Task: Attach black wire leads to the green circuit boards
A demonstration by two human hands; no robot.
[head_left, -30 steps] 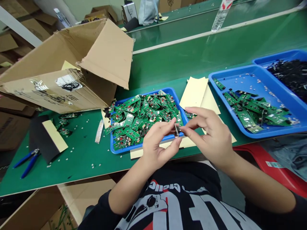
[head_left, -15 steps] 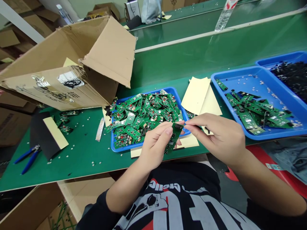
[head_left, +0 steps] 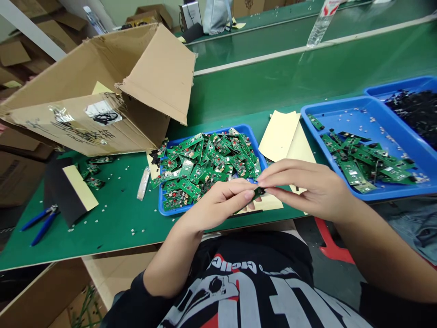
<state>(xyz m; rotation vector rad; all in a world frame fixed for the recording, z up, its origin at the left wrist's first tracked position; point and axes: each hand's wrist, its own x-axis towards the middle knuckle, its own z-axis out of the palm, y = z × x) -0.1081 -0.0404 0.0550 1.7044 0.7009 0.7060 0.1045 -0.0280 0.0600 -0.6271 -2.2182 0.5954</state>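
My left hand [head_left: 220,205] is closed around a small green circuit board [head_left: 258,193], thumb on top. The board is turned nearly edge-on, so little of its face shows. My right hand [head_left: 307,187] has its fingers and thumb closed over the board's far end; whether a small part is pinched there too is hidden. Just behind both hands, a blue tray [head_left: 160,200] is heaped with green circuit boards [head_left: 201,159] carrying red and white components. Cream paper sheets [head_left: 280,134] lie by the right hand.
A second blue tray [head_left: 344,102] at right holds more boards, beside a third with black pieces [head_left: 416,109]. An open cardboard box [head_left: 85,123] stands at left. Blue-handled pliers [head_left: 44,221], black sheet [head_left: 64,191] and scraps lie on the green table. A bottle [head_left: 322,25] stands farther back.
The circuit board has been tilted from face-showing to nearly edge-on. My right fingers have moved slightly left and now cover its end. My left hand has turned flatter around it.
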